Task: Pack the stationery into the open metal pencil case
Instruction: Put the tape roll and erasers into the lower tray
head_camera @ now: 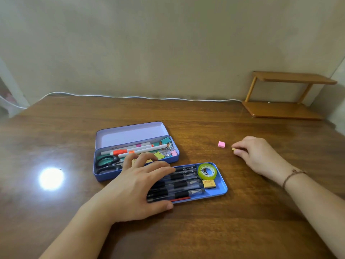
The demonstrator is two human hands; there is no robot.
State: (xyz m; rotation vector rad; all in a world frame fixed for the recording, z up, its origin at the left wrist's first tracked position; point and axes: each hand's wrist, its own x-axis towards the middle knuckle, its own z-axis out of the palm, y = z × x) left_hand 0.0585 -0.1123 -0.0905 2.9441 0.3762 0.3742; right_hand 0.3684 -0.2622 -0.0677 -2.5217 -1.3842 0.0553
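Wooden tabletop (pixel 186 230), dark brown with visible grain, filling the lower half of the view. A bright round reflection of light (pixel 51 178) lies on its surface at the left. Small two-tier wooden shelf (pixel 291 94), lighter orange-brown, standing at the far right corner of the tabletop against the wall; its upper board rests on slanted legs above a wider lower board. White cable (pixel 130 97) running along the far edge of the tabletop, from the left side toward the shelf. Plain beige wall (pixel 168 43) behind, with faint dark marks near the line where it meets the tabletop.
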